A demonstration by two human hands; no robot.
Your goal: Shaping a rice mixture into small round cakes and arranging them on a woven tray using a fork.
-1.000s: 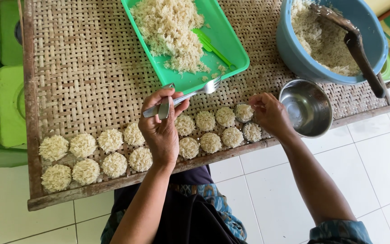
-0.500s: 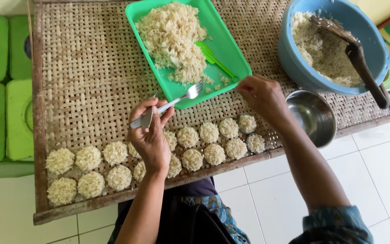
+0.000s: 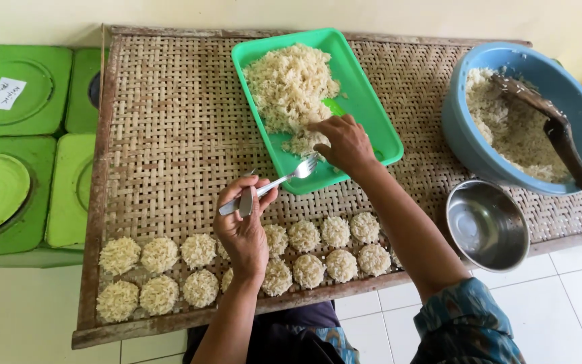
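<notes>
My left hand (image 3: 242,229) grips a metal fork (image 3: 274,183) by its handle, tines pointing toward the green tray (image 3: 372,118). That tray holds a heap of cooked rice (image 3: 289,87) and a green scoop, mostly hidden. My right hand (image 3: 345,143) rests inside the tray, fingers pinching a clump of rice at the heap's near edge, just beside the fork tines. Below both hands, two rows of round rice cakes (image 3: 308,269) lie along the near edge of the woven bamboo mat (image 3: 170,135).
A blue basin (image 3: 463,138) with rice and a dark wooden spoon (image 3: 564,145) stands at the right. An empty steel bowl (image 3: 486,226) sits in front of it. Green plastic stools (image 3: 18,155) stand at the left. White floor tiles lie below.
My right hand has moved from the rice cakes near the steel bowl up into the green tray. My left hand with the fork has stayed above the rows, its tines now at the tray's near edge.
</notes>
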